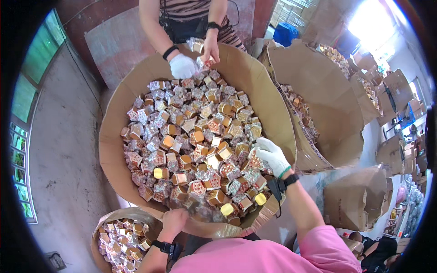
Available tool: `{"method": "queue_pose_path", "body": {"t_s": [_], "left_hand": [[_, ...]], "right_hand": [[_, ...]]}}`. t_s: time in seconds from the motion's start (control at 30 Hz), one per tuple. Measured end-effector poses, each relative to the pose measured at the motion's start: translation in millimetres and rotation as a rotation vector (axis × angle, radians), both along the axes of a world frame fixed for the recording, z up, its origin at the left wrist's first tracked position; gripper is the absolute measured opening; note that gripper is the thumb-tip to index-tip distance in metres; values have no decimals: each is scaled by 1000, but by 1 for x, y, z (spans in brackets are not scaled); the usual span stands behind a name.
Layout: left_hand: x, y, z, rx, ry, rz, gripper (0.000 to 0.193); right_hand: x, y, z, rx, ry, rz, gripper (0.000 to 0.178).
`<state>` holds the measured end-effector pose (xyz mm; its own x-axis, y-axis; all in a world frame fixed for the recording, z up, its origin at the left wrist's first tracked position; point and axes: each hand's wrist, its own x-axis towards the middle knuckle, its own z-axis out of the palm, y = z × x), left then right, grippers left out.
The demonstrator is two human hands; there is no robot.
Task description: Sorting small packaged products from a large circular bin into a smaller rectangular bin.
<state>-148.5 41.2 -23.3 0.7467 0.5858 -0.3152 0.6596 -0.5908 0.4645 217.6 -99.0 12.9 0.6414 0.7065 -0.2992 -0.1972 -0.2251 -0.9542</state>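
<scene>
A big round-bent cardboard carton (111, 150) in front of me is heaped with small clear-wrapped pieces, tan, white and red-patterned, several with yellow ends. My left hand (175, 222), bare, is closed at its near rim, the fingertips partly hidden. At the heap's right side, my right hand (272, 157) in a white glove has its fingers bent around a red-spotted wrapped piece (256, 161); the thumb is hidden. Blurred wrapped pieces (196, 210) lie just beyond my left hand.
Across the carton, another person's gloved hand (183, 67) and bare hand (210, 49) hold wrapped pieces. A smaller container (96, 243) of similar pieces stands at lower left. More large cartons (325, 104) line the right; a grey wall (68, 136) rises at left.
</scene>
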Motion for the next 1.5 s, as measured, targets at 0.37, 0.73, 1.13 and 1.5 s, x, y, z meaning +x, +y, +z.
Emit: {"method": "queue_pose_path", "body": {"t_s": [0.37, 0.73, 1.13, 1.5], "left_hand": [[133, -45, 71, -1172, -628, 341, 45], [130, -53, 51, -1382, -654, 671, 31], [78, -22, 29, -1314, -554, 652, 26], [50, 24, 20, -1433, -412, 487, 20]], "right_hand": [[-90, -10, 48, 476, 568, -30, 44], [-85, -54, 32, 232, 339, 93, 28], [-184, -31, 34, -343, -801, 569, 43], [-226, 7, 39, -365, -715, 607, 45]]}}
